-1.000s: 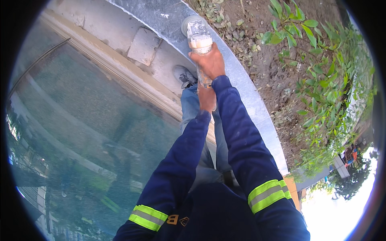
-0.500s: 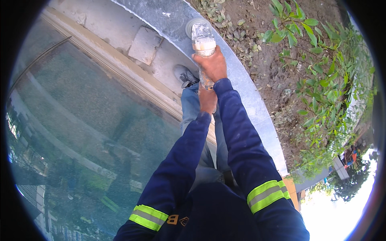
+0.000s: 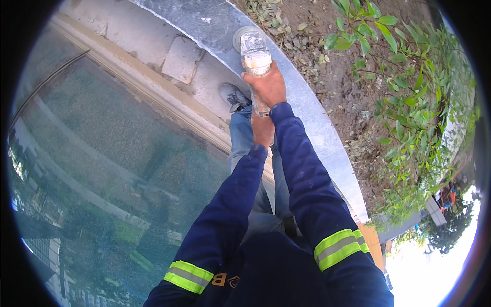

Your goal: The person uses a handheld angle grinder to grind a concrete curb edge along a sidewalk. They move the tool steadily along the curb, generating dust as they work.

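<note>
A dusty angle grinder (image 3: 256, 59) lies along the curved grey stone slab (image 3: 317, 120), its round disc (image 3: 239, 40) against the slab's top face as far as I can see. My right hand (image 3: 269, 84) is closed round the grinder's body just behind its head. Lower down, my left hand (image 3: 263, 129) is wrapped about the rear end of the same tool. The left fingers are partly hidden by the grinder and the right sleeve.
Left of me stands a large glass pane (image 3: 117, 169) in a tan frame (image 3: 153, 92). A loose stone block (image 3: 182, 59) lies on the ledge beside my shoe (image 3: 234, 96). Right of the slab are soil (image 3: 332, 66), dry leaves and a leafy bush (image 3: 414, 102).
The grinder and both hands have shifted slightly left in the view, with the head and disc a little lower. My grip looks the same.
</note>
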`<state>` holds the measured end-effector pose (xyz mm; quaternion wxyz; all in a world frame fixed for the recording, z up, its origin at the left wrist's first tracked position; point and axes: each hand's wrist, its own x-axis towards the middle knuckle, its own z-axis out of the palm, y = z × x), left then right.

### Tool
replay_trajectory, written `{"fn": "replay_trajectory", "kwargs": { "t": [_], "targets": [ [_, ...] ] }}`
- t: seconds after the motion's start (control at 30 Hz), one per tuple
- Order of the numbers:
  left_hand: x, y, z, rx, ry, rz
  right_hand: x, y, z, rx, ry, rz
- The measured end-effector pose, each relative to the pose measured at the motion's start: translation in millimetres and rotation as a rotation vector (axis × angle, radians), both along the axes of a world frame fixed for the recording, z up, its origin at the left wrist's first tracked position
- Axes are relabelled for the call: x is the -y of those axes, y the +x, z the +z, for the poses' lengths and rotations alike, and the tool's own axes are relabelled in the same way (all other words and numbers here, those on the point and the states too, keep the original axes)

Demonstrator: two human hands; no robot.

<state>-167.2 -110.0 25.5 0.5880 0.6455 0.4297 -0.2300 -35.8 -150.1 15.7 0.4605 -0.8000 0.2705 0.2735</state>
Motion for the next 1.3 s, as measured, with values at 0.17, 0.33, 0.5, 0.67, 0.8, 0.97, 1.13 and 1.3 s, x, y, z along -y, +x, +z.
{"fn": "replay_trajectory", "kwargs": {
  "t": [0.17, 0.33, 0.5, 0.67, 0.8, 0.97, 1.13, 1.3],
  "targets": [
    [3, 9, -8, 0.153, -0.046, 0.050, 3, 11, -8, 0.066, 0.022, -0.006],
    [0, -6, -32, 0.192, -0.094, 0.173, -6, 11, -8, 0.012, 0.012, 0.030],
    [5, -26, -30, 0.201, -0.033, 0.064, -1, -8, 2, 0.005, 0.021, -0.019],
    [9, -7, -5, 0.096, -0.091, 0.100, 9, -6, -5, 0.046, -0.012, -0.057],
    [4, 11, 1, 0.016, -0.092, 0.066, 9, 5, -12, 0.101, 0.040, -0.068],
    [-1, -1, -14, 0.102, -0.057, 0.051, 4, 5, -7, 0.074, 0.035, -0.055],
    [12, -26, -26, 0.222, -0.057, 0.071, 9, -13, 1, 0.005, -0.016, -0.003],
    [11, -24, -16, 0.145, -0.085, 0.049, 11, -18, -5, 0.054, -0.012, -0.078]
  ]
}}
